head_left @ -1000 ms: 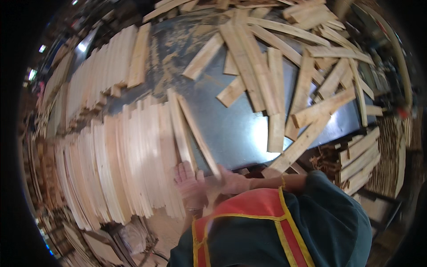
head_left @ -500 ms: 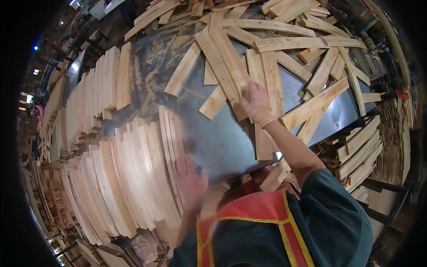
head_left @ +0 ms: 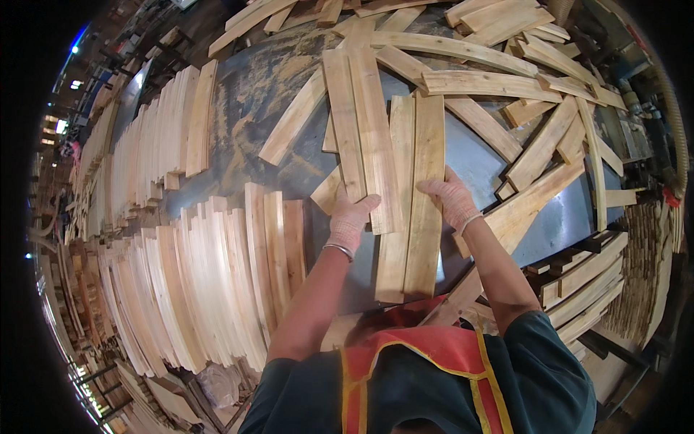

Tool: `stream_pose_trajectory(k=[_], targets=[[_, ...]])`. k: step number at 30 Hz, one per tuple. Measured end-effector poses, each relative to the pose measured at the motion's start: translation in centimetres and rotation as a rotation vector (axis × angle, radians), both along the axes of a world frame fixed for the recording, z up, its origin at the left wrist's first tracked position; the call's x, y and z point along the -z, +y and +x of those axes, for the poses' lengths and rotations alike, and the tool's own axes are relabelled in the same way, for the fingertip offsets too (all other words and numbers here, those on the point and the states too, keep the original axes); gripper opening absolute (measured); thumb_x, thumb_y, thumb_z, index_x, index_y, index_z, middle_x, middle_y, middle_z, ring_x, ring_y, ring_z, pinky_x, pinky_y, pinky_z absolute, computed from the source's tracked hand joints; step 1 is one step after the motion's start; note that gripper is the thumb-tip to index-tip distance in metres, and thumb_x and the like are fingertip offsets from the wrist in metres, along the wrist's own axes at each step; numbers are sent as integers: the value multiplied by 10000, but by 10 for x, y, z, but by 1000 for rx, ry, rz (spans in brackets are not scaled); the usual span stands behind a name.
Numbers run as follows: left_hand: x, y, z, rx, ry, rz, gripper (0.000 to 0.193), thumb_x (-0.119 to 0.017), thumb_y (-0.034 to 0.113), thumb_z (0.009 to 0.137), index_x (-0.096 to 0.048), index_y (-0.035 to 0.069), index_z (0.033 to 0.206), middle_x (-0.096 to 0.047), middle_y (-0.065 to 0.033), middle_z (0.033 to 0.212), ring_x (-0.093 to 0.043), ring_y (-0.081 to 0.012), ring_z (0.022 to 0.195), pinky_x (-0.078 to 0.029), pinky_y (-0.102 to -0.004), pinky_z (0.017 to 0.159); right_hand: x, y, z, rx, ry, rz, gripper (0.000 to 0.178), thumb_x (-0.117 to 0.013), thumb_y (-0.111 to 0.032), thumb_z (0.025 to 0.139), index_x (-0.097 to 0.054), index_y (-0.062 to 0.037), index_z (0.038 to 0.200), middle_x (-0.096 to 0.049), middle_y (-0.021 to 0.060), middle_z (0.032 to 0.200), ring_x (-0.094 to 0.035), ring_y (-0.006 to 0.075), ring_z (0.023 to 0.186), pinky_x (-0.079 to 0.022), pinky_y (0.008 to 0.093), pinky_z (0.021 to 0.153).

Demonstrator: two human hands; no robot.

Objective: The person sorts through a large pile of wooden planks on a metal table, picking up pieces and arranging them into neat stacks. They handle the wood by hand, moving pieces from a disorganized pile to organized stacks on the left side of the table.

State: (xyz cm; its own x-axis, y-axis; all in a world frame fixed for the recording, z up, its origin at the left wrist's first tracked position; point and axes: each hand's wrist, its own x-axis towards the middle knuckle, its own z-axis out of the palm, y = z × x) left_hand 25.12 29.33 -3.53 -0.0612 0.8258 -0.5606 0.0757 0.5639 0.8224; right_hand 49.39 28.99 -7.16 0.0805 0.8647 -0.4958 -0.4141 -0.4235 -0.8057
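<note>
Left hand: our left hand (head_left: 353,224) lies at the near end of the left pair of boards (head_left: 373,145), thumb apart from the fingers; we cannot tell whether it clamps them.
Right hand: our right hand (head_left: 455,202) rests against the right pair of boards (head_left: 425,239), thumb on the top face and fingers at the right edge; we cannot tell how firmly it grips.
Left pair: we see the two boards side by side, long axes running near to far, far ends leaning slightly left.
Right pair: these also run near to far, far ends leaning slightly right, near ends pointing at us close to the table's near edge.
Arms: our left forearm (head_left: 307,304) reaches far and to the right, a band (head_left: 338,251) round its wrist; our right forearm (head_left: 499,267) reaches far and to the left.
Table: under both pairs we have a grey metal table (head_left: 470,155), with sawdust (head_left: 242,123) far left.
Left row: well packed boards (head_left: 217,267) stand side by side, long axes mostly near to far.
Right heap: loose boards (head_left: 546,137) cross one another at various angles.
Near right: a stack of boards (head_left: 589,282) sits beside the table.
</note>
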Motion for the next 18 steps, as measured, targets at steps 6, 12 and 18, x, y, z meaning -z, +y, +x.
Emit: stream_pose_trajectory(k=[6,12,18], targets=[[-35,-43,-73,-46,36,-14,561,-824,105,851,-612,1,1360,-724,-96,1150,-714,-208,1011,-581,-379,919,-31,-14,-70,-110,-93,90,583,-715,-54,895,-554,-10,1454,-717,102,1200,-669,195,1018,-542,315,925],[-63,-207,-107,291,751,104,458,-763,316,916,-638,9,1232,-726,-189,1155,-734,-349,1019,-589,-468,881,-40,-40,-149,-280,-423,66,996,-828,-371,838,-335,-19,1629,-626,262,1414,-626,354,1288,-503,397,1064],[-61,-253,-113,773,717,75,676,-703,462,928,-515,-12,1372,-692,-248,1234,-692,-433,1124,-556,-522,958,-58,-87,-218,-661,-1238,267,1205,-859,-476,754,-222,-37,1677,-303,276,1694,-333,471,1541,-365,511,1241]])
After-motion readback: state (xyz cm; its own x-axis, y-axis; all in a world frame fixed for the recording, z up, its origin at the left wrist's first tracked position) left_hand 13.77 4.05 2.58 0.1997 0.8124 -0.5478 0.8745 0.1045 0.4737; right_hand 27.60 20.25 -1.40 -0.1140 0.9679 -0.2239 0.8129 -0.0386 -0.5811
